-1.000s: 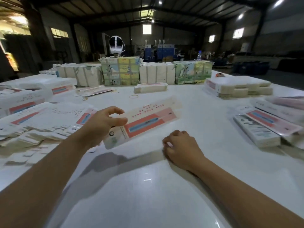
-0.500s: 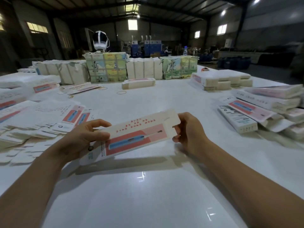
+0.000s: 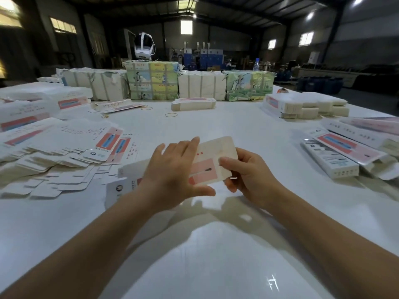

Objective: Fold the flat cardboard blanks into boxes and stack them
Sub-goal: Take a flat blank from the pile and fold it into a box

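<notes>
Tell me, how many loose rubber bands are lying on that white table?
3. One rubber band lies in front of the folded box at mid-table, another farther left, and a third left again near the flat blanks. Others may be hidden under the piles.

My white headset [image 3: 144, 46] atop a wrapped bundle [image 3: 152, 80] at the table's [image 3: 216, 244] far edge, rubber bands [image 3: 171, 114] before it, a water bottle [image 3: 256, 64] beyond.

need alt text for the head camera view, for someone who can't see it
Two bare hands hold a flat pink-and-white cardboard blank above a white table: the left hand lies spread over it, the right hand pinches its right end. Loose blanks lie left, folded boxes right.
</notes>
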